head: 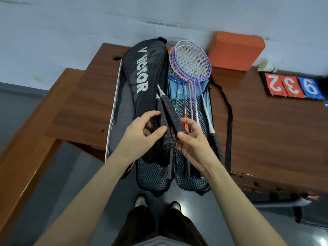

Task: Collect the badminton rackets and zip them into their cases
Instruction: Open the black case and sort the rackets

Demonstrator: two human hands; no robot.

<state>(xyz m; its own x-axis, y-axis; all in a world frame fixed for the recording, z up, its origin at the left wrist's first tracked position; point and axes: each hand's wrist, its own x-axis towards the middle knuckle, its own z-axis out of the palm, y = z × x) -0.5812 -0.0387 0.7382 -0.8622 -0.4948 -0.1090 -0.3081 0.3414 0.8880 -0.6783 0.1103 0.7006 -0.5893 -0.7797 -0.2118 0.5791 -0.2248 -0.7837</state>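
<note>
While two black racket grips [168, 119] are pinched by both hands, left hand [142, 129] and right hand [192, 139], handles point toward the person, heads hidden inside the black Victor case [142, 68] on the desk [85, 103].

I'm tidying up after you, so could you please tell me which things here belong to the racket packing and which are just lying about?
Job: black case; black-grip rackets; coloured rackets; blue case.
Lying about: orange block; shuttlecock; score cards.

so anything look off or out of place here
Mostly tidy. Both open cases, the black Victor case and the blue case, overhang the table edge, and a shuttlecock lies loose near the scoreboard.
</note>
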